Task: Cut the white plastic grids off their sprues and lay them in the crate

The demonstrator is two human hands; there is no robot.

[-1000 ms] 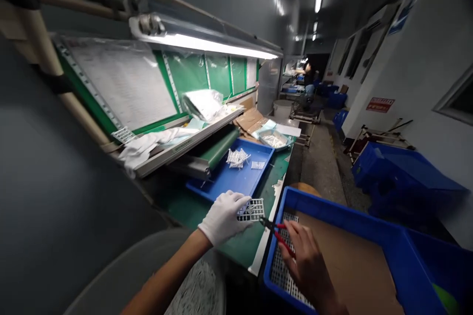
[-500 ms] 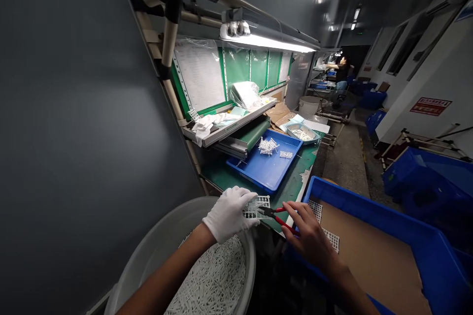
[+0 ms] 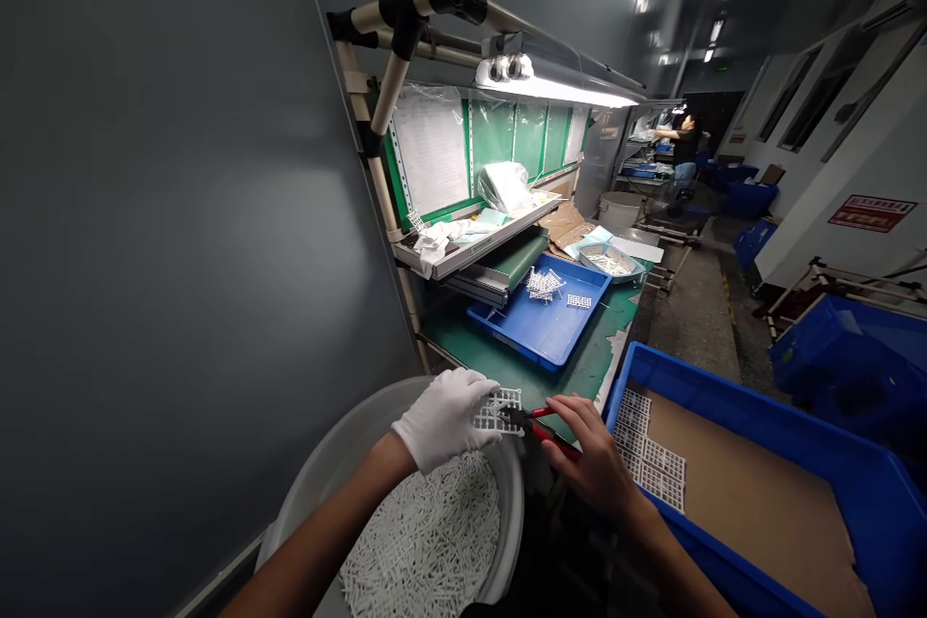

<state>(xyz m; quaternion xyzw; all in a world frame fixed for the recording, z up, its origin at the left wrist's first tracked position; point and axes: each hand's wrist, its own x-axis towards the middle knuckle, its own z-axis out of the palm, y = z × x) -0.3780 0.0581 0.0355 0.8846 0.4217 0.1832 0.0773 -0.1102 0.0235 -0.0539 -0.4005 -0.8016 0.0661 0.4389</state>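
The gloved left hand was closed around one edge of a white plastic lattice, pinching it firmly at the lower centre of the frame. The lattice stuck out past the fingers, seemingly so that its free edge stayed exposed and steady. The bare right hand was curled around the grips of the red-handled side cutters, whose dark metal tips reached into the lattice's near corner, touching it or just beside it. The hands were close together, with the lattice between the left hand and the cutters.

Directly below, a round grey plastic tub held a heap of short white pieces. The lattice sat over its far rim, probably so that loose bits would drop straight in. To the right, a blue plastic crate lined with cardboard held flat lattices along its left side, within easy reach of the right hand. Farther up the green bench, a blue tray held a tangled pile of lattices, while a co-worker stood at the far upper right
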